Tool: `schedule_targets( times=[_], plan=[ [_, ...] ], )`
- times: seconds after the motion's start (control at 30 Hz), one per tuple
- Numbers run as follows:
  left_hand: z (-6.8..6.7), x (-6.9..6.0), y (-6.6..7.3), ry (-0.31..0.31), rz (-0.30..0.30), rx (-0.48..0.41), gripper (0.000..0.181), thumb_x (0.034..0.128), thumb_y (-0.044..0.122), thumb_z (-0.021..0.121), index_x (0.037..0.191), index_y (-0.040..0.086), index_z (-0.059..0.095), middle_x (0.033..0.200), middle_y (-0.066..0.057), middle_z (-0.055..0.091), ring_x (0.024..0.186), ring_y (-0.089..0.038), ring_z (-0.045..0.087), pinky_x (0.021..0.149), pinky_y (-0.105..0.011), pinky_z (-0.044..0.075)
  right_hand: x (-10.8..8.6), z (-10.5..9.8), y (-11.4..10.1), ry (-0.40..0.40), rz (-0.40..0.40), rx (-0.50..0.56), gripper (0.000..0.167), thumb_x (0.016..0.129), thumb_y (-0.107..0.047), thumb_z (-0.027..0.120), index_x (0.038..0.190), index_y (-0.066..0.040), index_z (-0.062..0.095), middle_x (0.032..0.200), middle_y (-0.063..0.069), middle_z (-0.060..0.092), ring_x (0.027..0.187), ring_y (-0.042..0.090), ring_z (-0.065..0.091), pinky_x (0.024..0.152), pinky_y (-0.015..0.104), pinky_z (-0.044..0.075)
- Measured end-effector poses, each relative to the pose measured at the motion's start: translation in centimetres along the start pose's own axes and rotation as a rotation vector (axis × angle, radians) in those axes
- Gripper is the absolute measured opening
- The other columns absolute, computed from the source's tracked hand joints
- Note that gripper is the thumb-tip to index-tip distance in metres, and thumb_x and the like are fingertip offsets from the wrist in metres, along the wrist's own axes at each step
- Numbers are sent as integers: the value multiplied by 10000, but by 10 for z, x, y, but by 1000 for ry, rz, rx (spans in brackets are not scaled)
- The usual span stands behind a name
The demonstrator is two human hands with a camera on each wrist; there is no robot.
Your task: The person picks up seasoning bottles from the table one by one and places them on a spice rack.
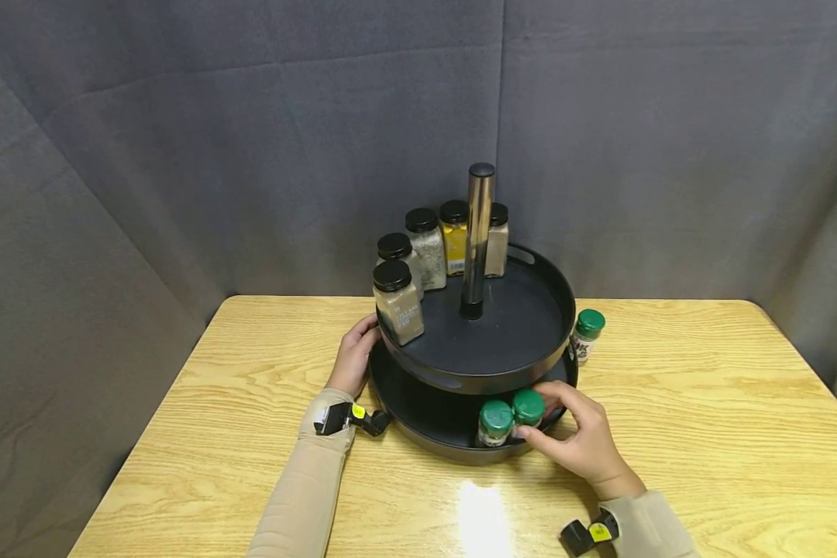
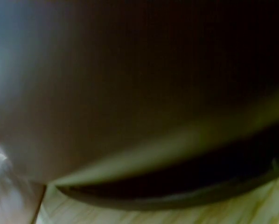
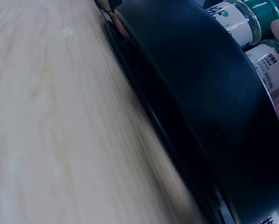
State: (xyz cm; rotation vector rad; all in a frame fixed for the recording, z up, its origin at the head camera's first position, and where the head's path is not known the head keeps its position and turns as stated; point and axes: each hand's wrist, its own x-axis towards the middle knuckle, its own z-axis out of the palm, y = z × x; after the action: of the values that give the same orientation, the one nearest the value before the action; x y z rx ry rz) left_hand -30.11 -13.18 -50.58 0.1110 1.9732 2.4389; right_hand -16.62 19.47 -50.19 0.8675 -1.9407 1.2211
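A black two-tier turntable (image 1: 484,341) with a central post stands on the table. At its lower front right, my right hand (image 1: 586,442) pinches a green-capped spice jar (image 1: 528,406) between thumb and fingers; its label shows in the right wrist view. Beside it on the lower tier stands another green-capped jar (image 1: 495,420). My left hand (image 1: 354,360) touches the turntable's left side, its fingertips hidden at the edge. Several black-capped jars, one a tan spice jar (image 1: 399,306), stand along the upper tier's left and back. The left wrist view is mostly dark tray wall (image 2: 130,84).
Right of the turntable, a third green-capped jar (image 1: 587,335) stands, partly hidden by the tray. The wooden table (image 1: 704,387) ends at a grey curtain (image 1: 251,155). The upper tier overhangs part of the lower one.
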Motion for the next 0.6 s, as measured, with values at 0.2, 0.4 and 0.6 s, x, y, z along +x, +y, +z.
schedule_targets(
  times=[0.2, 0.4, 0.6],
  plan=[
    [0, -2, 2, 2, 5, 29, 364, 1016, 32, 491, 1355, -75, 565, 1272, -110, 617, 1047, -83, 601, 898, -201, 503, 1, 0, 1, 5, -15, 6, 548, 904, -470, 736, 1066, 49, 674, 867, 44, 687, 690, 94, 605, 632, 211, 503],
    [0, -2, 2, 2, -3, 30, 369, 1027, 38, 484, 1372, -71, 553, 1297, -120, 605, 1050, -67, 596, 903, -191, 496, 1, 0, 4, 26, -16, 79, 488, 924, -371, 748, 1041, 96, 667, 854, 64, 691, 743, 85, 636, 630, 221, 518],
    [1, -1, 2, -8, 1, 11, 372, 1029, 43, 492, 1376, -81, 545, 1309, -127, 603, 1054, -56, 602, 920, -189, 490, 1, -2, 4, 39, -11, 132, 449, 958, -308, 721, 1053, 126, 657, 896, 64, 698, 768, 74, 644, 663, 203, 525]
  ],
)
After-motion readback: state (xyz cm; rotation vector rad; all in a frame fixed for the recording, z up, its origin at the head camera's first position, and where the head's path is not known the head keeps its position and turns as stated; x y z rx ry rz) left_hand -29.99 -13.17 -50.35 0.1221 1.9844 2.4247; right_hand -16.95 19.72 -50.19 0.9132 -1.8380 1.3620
